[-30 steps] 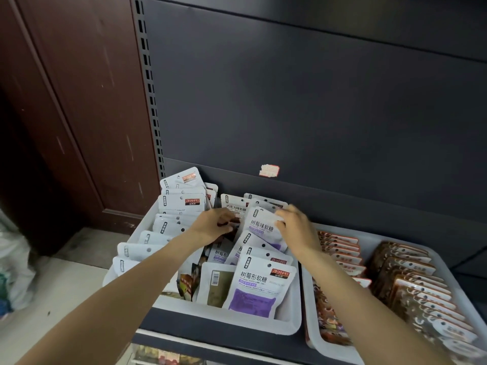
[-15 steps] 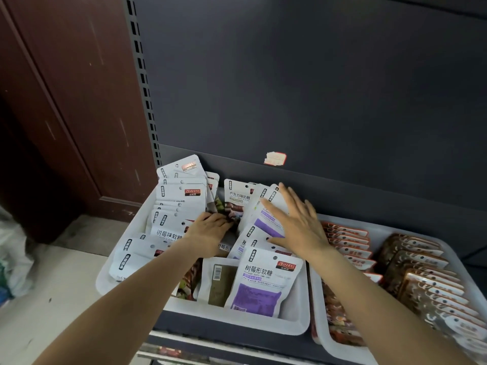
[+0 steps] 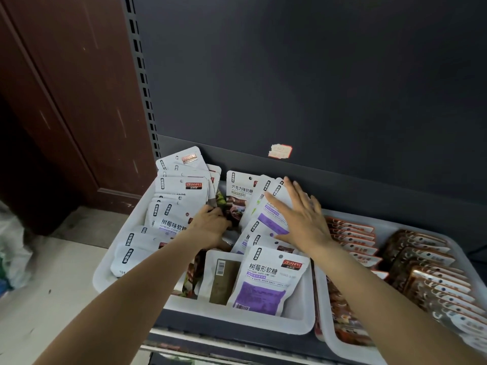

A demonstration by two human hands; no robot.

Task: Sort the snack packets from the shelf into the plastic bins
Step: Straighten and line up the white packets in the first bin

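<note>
Snack packets filling the left white plastic bin on the dark shelf, standing in rough rows. Reaching in among them: left hand, knuckles up and fingers curled down into the gap between the left and right rows, fingertips hidden, so cannot tell whether pinching a packet there. Lying flat beside it: right hand, fingers straight and slightly spread, palm pressing on the leaning purple-and-white packets in the right row of that bin. Leaning just behind the left hand: a brown chocolate-flavour packet, upright against the shelf back. Fanning out to the left: white packets with black tags, overlapping toward the bin's left wall. Standing at the front of the bin: one purple packet facing the camera, next to a packet turned barcode-side out. Sitting just beside on the right: second white bin, holding orange-edged packets and brown packets in neat rows. Sticking on the shelf's back panel above: a torn label.
</note>
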